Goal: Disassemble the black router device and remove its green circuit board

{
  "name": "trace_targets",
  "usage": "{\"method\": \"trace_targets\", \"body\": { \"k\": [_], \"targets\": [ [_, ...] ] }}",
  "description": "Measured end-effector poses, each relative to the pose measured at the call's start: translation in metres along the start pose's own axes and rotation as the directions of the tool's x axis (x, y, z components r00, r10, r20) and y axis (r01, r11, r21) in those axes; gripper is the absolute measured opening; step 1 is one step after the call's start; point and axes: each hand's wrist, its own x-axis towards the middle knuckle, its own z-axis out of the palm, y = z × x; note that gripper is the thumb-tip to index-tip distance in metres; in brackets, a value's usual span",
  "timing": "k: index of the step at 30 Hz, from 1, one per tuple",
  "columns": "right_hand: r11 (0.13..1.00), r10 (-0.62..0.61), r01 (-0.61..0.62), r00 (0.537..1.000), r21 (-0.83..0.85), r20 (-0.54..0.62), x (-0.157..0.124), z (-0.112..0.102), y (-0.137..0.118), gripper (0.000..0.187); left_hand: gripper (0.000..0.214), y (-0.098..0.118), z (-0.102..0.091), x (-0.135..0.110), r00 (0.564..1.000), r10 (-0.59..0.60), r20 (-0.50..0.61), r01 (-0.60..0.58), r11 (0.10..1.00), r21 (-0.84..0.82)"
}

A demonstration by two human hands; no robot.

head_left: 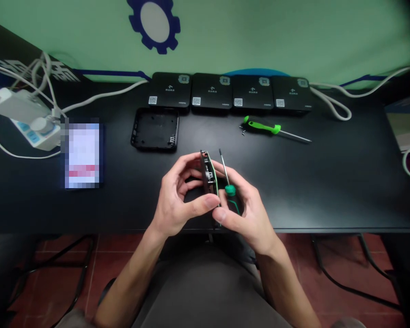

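Gripping a port-lined black device (207, 172) in the left hand (172, 196); the right hand (249, 218) grasps a green screwdriver (230, 190).

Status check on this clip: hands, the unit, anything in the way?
Left hand holding black device on edge, green edge showing. Right hand gripping green-handled screwdriver, tip up. Nothing obstructing.

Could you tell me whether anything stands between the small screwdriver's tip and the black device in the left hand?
Nothing visible does: the screwdriver in the right hand points up beside the device in the left hand, its tip free.
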Motion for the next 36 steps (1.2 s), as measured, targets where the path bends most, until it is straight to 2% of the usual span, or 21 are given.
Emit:
{"method": "trace_targets", "body": {
  "k": [5, 7, 14, 25, 36],
  "targets": [
    [1.0, 0.011, -0.01, 0.998, 0.026, -0.054, 0.0, -0.004, 0.009, 0.062, 0.085, 0.0, 0.001, -0.001, 1.0, -0.018, 0.0, 0.018, 0.999, 0.037],
    [1.0, 0.006, -0.003, 0.996, 0.03, -0.086, 0.0, -0.005, 0.012, 0.059, 0.082, 0.001, 0.003, -0.001, 1.0, -0.028, -0.003, 0.029, 0.998, 0.057],
    [1.0, -0.001, 0.002, 1.0, 0.013, -0.026, 0.0, -0.009, 0.016, 0.073, 0.078, 0.004, 0.01, 0.002, 0.999, -0.043, -0.034, 0.045, 0.997, 0.061],
    [1.0, -0.006, 0.006, 0.998, 0.008, -0.056, -0.002, -0.007, 0.015, 0.069, 0.077, 0.004, 0.014, 0.001, 0.998, -0.033, -0.056, 0.039, 0.992, 0.12],
    [1.0, -0.002, 0.002, 1.0, -0.006, -0.001, -0.001, -0.012, 0.014, 0.073, 0.077, 0.002, 0.015, 0.0, 0.998, -0.014, -0.056, 0.022, 0.988, 0.151]
  ]
}}
